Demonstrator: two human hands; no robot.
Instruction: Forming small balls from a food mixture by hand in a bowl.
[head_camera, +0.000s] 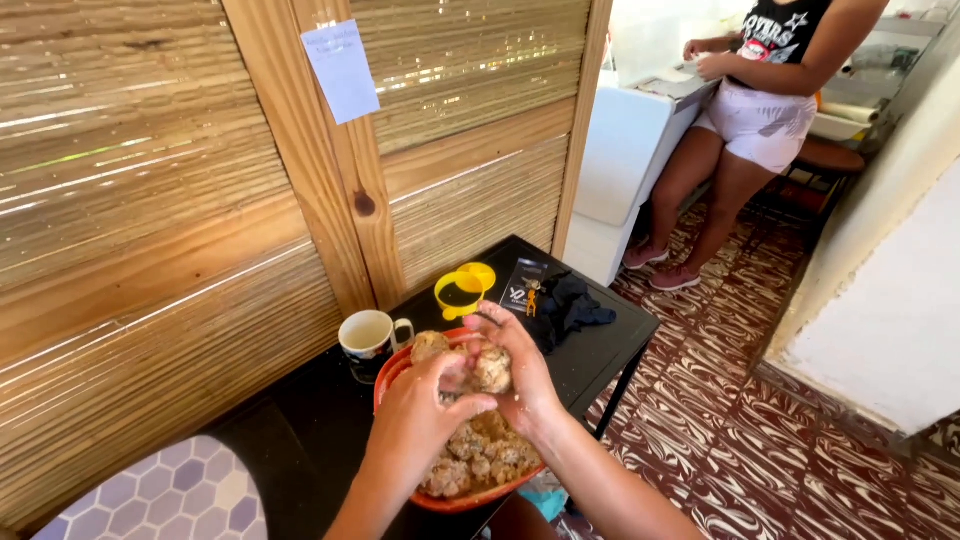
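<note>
Both hands, left hand (425, 405) and right hand (515, 375), close their fingers around a crumbly lump (490, 370) above the red bowl (400, 372), best pressed evenly.

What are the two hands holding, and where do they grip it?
Both the left hand and right hand cup a crumbly brown lump around its sides, above the red bowl.

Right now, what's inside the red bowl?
The red bowl holds brownish crumbly lumps of mixture. The left hand and right hand press one lump over it. The hands cover the bowl's middle; its bottom is hidden.
</note>
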